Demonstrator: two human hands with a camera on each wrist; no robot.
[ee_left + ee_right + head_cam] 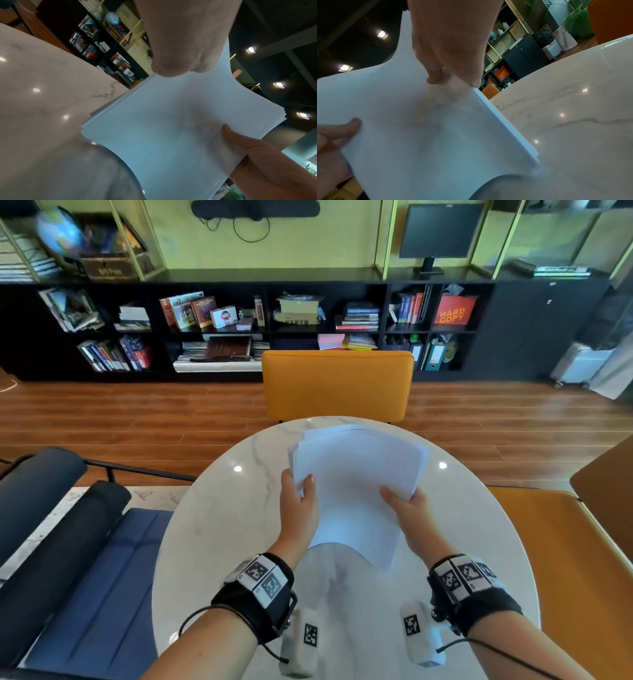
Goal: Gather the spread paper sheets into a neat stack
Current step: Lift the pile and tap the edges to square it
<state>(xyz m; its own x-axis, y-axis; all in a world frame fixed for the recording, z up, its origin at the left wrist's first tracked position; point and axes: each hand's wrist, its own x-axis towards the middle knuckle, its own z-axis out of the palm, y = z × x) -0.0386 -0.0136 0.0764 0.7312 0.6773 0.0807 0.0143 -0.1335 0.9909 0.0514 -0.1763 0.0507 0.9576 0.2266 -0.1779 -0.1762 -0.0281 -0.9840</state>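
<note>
Marble table (212, 508) | one paper stack (356, 474) | two hands (299, 505) gripping it

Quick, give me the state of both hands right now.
Left hand: grips the left edge of the paper stack, thumb on top.
Right hand: grips the stack's right edge, thumb on top.

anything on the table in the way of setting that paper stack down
Nothing visible. Both hands, left hand and right hand, hold the paper stack above the marble table, whose visible surface below is bare.
</note>
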